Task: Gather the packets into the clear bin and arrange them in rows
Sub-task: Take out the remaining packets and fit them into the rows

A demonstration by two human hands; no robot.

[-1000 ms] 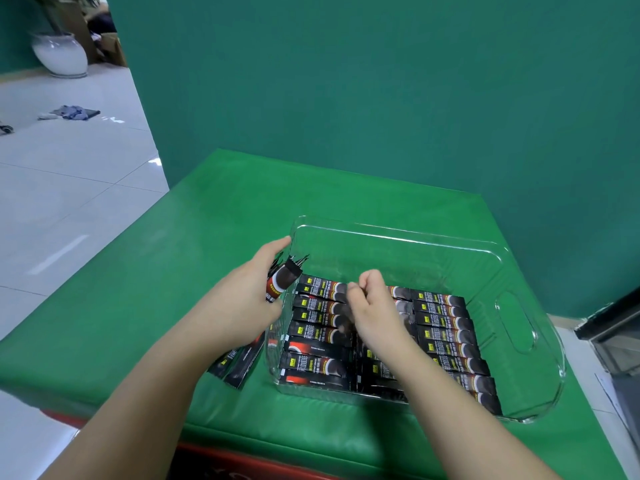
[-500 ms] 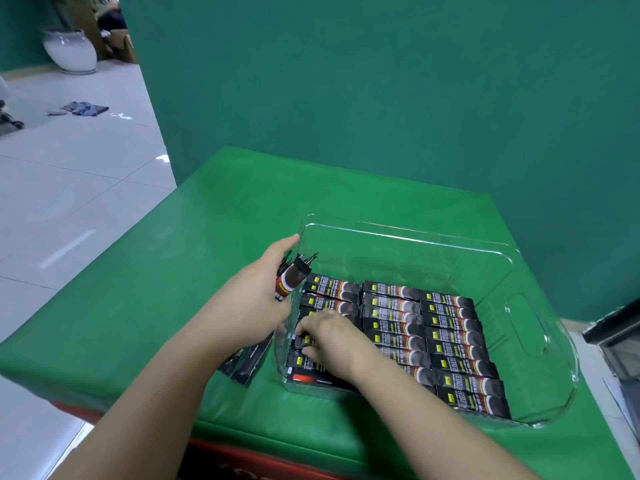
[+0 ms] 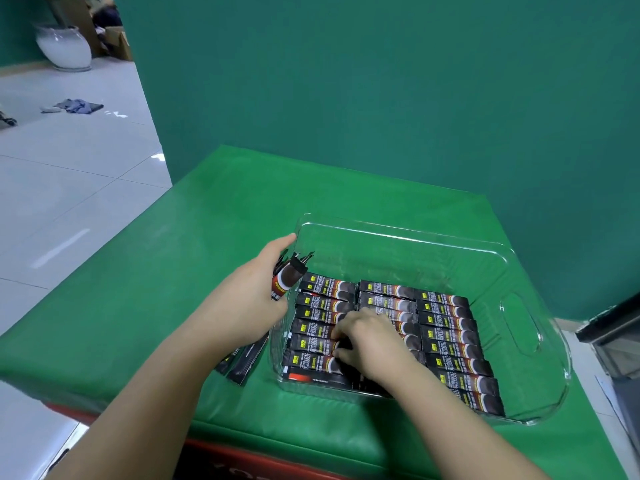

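Inside the clear bin (image 3: 519,308), packets (image 3: 446,336) lie long-axis left-right; right hand (image 3: 369,341) presses them, left hand (image 3: 249,299) grips a bundle (image 3: 289,278)

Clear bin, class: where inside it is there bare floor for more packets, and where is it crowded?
Bare floor lies in the clear plastic bin between its far wall and the rows of dark coffee packets. The near part is crowded: packets in three columns, with the right hand on them. The left hand grips a bundle of packets at the bin's left wall.
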